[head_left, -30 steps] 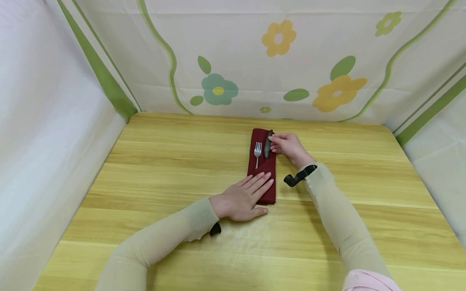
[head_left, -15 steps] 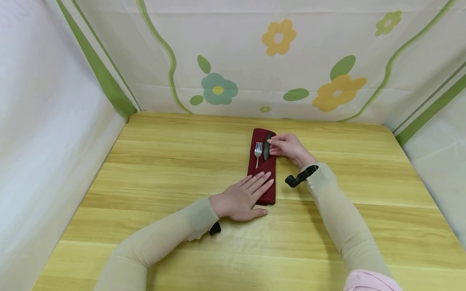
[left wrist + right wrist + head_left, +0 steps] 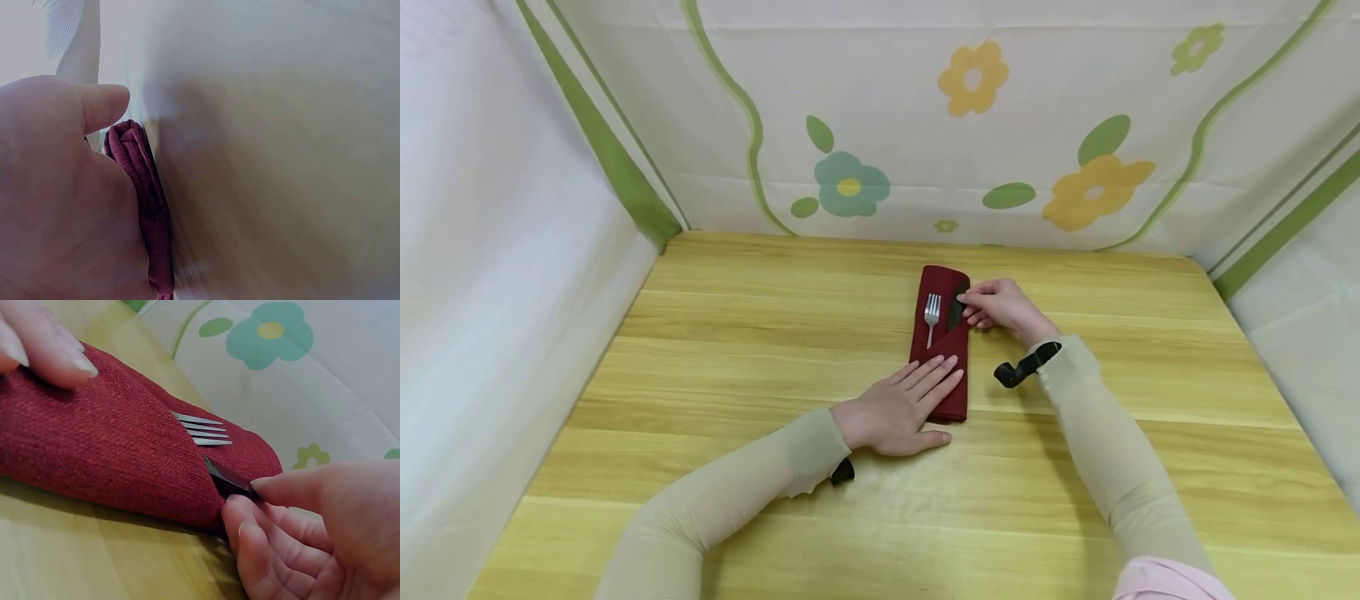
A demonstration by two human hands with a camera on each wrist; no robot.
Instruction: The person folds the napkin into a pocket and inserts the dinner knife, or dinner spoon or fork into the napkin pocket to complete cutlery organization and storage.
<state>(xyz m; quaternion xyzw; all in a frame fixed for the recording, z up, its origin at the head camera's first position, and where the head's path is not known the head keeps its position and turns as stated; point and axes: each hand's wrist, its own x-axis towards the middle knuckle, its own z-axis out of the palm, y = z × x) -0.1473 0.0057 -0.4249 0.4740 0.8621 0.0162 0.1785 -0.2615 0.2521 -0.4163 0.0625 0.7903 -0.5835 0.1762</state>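
Note:
A folded dark red napkin [image 3: 942,279] lies lengthwise on the table, with a slanted fold forming a pocket. The tines of a silver fork [image 3: 932,310] stick out of this pocket. Beside the fork, at the napkin's right edge, is a dark, shiny table knife [image 3: 955,313], its lower part hidden in the fold. My right hand [image 3: 1003,308] pinches the knife between thumb and fingers, seen close in the right wrist view. My left hand [image 3: 898,412] rests flat across the napkin's near part, fingers straight, thumb on the table below it.
The wooden table [image 3: 760,333] runs back to a white cloth wall [image 3: 910,117] printed with flowers. White cloth also hangs on the left and right sides. A black wrist strap [image 3: 1030,364] sits on the right forearm.
The right hand has shifted slightly right and nearer, and the knife has tilted and moved towards the napkin's right edge. The left hand and fork have stayed put.

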